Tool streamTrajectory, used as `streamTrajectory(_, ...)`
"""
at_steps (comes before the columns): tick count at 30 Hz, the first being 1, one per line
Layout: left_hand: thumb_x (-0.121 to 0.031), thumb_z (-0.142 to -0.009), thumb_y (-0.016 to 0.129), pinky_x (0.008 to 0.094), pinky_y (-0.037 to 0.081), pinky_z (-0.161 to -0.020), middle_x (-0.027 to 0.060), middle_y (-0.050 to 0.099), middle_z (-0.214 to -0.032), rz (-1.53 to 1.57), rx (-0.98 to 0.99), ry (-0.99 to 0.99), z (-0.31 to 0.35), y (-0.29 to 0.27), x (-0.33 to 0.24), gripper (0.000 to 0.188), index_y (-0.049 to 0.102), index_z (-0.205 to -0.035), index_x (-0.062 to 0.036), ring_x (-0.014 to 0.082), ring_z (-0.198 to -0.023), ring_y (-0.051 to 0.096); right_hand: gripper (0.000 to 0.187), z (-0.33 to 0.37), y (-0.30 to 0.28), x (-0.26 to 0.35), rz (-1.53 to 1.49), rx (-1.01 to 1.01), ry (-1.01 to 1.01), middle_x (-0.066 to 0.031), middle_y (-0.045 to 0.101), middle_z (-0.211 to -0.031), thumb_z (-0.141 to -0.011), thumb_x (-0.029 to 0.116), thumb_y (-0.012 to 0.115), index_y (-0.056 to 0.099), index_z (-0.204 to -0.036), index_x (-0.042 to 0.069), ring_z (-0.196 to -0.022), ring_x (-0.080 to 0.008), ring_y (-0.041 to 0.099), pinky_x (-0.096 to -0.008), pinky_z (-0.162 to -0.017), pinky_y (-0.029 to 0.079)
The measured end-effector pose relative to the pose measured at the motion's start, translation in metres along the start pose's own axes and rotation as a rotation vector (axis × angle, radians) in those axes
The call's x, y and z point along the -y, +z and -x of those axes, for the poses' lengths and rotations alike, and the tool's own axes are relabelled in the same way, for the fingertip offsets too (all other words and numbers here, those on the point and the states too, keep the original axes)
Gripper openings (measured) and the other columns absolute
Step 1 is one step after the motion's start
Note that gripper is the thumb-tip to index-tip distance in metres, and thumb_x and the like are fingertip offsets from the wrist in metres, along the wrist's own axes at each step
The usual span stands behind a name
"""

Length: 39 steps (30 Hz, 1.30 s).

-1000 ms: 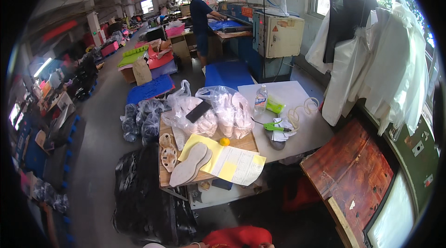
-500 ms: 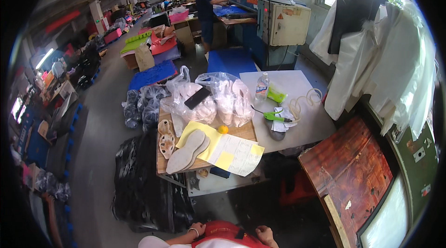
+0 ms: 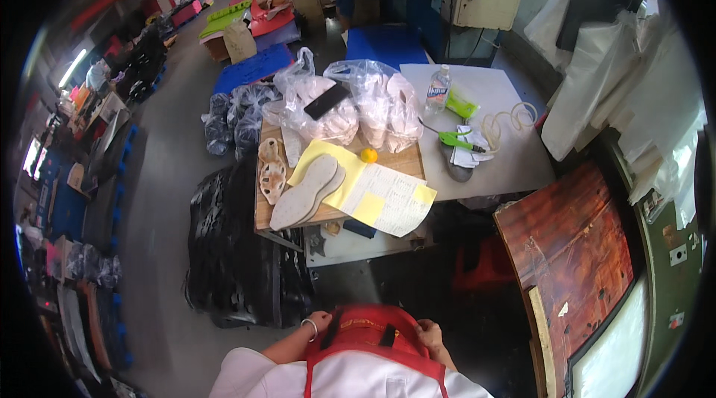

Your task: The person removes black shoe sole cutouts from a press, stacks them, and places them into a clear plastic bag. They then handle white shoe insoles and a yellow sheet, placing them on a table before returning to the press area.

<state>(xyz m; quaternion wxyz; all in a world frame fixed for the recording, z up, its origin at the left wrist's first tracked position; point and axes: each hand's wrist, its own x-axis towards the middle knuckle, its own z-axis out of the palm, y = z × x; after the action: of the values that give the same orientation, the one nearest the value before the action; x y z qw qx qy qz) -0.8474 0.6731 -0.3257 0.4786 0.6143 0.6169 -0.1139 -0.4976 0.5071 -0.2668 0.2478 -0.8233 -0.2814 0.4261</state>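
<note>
At the bottom centre of the frame, a person looking down holds a red apron (image 3: 371, 331) against their chest. The left hand (image 3: 321, 321), with a bangle at the wrist, grips the apron's upper left edge with curled fingers; the right hand (image 3: 428, 333) pinches its upper right edge in the same way. Both hands are closed on the fabric. Below them, white sleeves run off the lower edge. Above the hands, in the middle of the frame, stands a low wooden worktable (image 3: 406, 163). On it lie pale shoe insoles (image 3: 306, 193) stacked on a yellow sheet (image 3: 329, 158), a printed paper form (image 3: 388, 197) with a yellow note on it, and a small orange ball (image 3: 368, 155). Behind these, clear plastic bags (image 3: 350, 103) of pale shoe parts are heaped, with a dark flat device (image 3: 326, 101) resting on top. To the right sits a grey tabletop (image 3: 507, 163) bearing a plastic water bottle (image 3: 438, 90), a green-handled tool (image 3: 456, 140) and a coil of pale tubing (image 3: 507, 118). Black bags (image 3: 239, 249) sit on the floor at the table's left. A reddish-brown board (image 3: 574, 249) fills the lower right.
</note>
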Motion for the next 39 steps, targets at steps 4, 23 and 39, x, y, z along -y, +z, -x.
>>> streamTrajectory(4,-0.037,-0.089,0.055,0.0393,0.049,-0.090,0.0190,0.067,-0.105,-0.039,-0.063,0.038,0.007,-0.005,-0.001,0.037,0.069,-0.104,-0.0061,0.0334,-0.102,0.063,0.031,0.000,-0.001,0.001,0.009,0.026,-0.024,-0.0150,0.071,-0.087,-0.084,0.026,0.067,0.068,-0.104,0.003,-0.081,-0.0223,0.070,-0.0331,-0.074,0.054)
streamTrajectory(23,-0.019,-0.089,0.057,0.0428,0.052,-0.072,0.0170,0.067,-0.091,-0.004,-0.477,0.738,-0.027,-0.208,-0.148,0.019,0.066,-0.101,-0.0088,0.0365,-0.085,0.064,0.032,-0.045,0.020,0.084,-0.049,-0.064,0.035,-0.0174,0.071,-0.093,-0.083,0.022,0.068,0.067,-0.107,0.000,-0.088,-0.0261,0.069,-0.0346,-0.080,0.053)
streamTrajectory(39,-0.053,-0.071,0.073,0.0526,0.015,-0.113,0.0385,0.012,-0.146,-0.081,-0.750,-0.014,-0.192,-0.345,-0.155,0.101,0.021,-0.148,-0.0141,0.0511,-0.136,0.016,0.031,-0.102,0.039,0.201,0.122,-0.039,0.032,-0.0158,0.071,-0.086,-0.081,0.025,0.067,0.069,-0.102,0.003,-0.081,-0.0243,0.070,-0.0340,-0.074,0.054)
